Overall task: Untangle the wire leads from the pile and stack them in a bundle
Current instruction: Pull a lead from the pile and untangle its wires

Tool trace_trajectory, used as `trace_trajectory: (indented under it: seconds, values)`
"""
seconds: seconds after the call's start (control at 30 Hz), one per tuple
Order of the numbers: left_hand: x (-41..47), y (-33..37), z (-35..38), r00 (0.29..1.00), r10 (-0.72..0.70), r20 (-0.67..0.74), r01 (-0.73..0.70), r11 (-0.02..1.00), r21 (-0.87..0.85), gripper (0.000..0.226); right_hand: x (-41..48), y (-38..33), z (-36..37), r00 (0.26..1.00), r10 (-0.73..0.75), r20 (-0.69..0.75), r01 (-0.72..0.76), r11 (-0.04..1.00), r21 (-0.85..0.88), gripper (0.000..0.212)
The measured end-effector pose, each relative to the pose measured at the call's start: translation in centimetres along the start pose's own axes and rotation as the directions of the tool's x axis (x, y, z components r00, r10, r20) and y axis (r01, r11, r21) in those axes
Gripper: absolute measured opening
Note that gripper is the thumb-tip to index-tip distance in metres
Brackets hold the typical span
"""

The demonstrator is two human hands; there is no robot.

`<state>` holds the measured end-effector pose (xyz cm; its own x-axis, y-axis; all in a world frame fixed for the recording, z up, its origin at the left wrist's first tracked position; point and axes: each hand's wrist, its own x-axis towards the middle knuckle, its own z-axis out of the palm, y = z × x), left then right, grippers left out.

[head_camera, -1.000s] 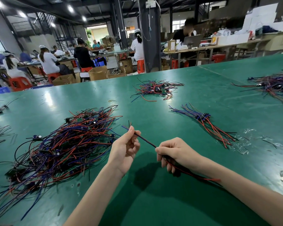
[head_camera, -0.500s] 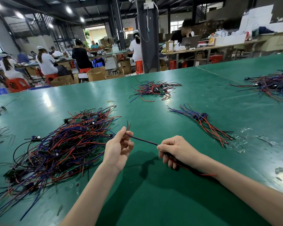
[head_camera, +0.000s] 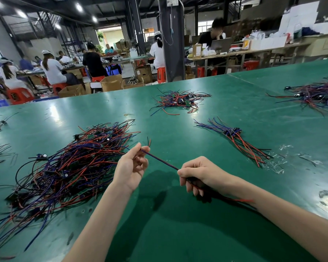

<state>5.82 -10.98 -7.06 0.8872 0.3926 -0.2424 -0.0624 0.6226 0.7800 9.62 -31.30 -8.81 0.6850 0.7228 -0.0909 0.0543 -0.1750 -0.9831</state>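
A green bench (head_camera: 178, 233) is seen from above; a thin set of wire leads (head_camera: 159, 160) is held stretched above it between two hands. The far end is pinched by the left hand (head_camera: 130, 167) between thumb and fingers (head_camera: 140, 161), short red and black tips poking out beyond; the near end is enclosed by the curled fingers (head_camera: 189, 188) of the right hand (head_camera: 199, 173), red tails trailing past the wrist. The tangled pile (head_camera: 68, 167) lies just beside the left hand; the sorted bundle (head_camera: 235, 137) lies well apart, on the right. Loose strands reach close to the pinch, so one could probably be snagged and dragged along; the trailing tails might be caught under the forearm; the neat bundle could be scattered if the set were dropped carelessly.
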Motion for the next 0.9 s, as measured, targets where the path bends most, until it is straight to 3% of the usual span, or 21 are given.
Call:
trace_trajectory:
  seconds: [0.17, 0.3, 0.37, 0.43, 0.5, 0.6, 0.67, 0.73, 0.9]
  values:
    - [0.5, -0.8, -0.5, 0.985, 0.138, -0.102, -0.115, 0.971, 0.209, 0.022, -0.3, 0.0, 0.5, 0.991, -0.005, 0.137, 0.003, 1.000, 0.012, 0.028]
    - [1.0, -1.6, -1.2, 0.931, 0.358, -0.072, -0.274, 0.816, 0.509, 0.030, -0.2, -0.1, 0.3, 0.991, 0.009, 0.136, -0.012, 1.000, 0.020, 0.027]
    - [1.1, -1.8, -1.6, 0.866, 0.498, 0.037, -0.391, 0.629, 0.672, 0.034, -0.2, -0.1, 0.2, 0.990, 0.025, 0.136, -0.027, 0.999, 0.019, 0.028]
    - [1.1, -1.9, -2.0, 0.750, 0.625, 0.216, -0.485, 0.298, 0.822, 0.033, -0.3, -0.1, 0.1, 0.989, 0.049, 0.142, -0.051, 0.999, 0.012, 0.029]
    - [1.0, -2.0, -2.2, 0.625, 0.686, 0.373, -0.532, 0.024, 0.847, 0.031, -0.4, -0.1, 0.0, 0.988, 0.066, 0.139, -0.068, 0.998, 0.012, 0.029]
    - [1.0, -2.0, -2.3, 0.529, 0.709, 0.466, -0.524, -0.159, 0.837, 0.031, -0.4, -0.2, -0.1, 0.988, 0.075, 0.134, -0.079, 0.997, 0.019, 0.029]
    - [1.0, -2.0, -2.3, 0.510, 0.720, 0.471, -0.510, -0.188, 0.840, 0.031, -0.4, -0.2, 0.0, 0.988, 0.078, 0.137, -0.081, 0.997, 0.020, 0.029]
    - [0.9, -1.9, -2.2, 0.534, 0.723, 0.439, -0.505, -0.144, 0.851, 0.036, -0.4, -0.2, 0.0, 0.986, 0.079, 0.146, -0.083, 0.996, 0.022, 0.030]
    - [1.0, -1.5, -1.7, 0.685, 0.682, 0.258, -0.466, 0.136, 0.874, 0.054, -0.4, -0.3, -0.1, 0.985, 0.082, 0.151, -0.088, 0.996, 0.032, 0.030]
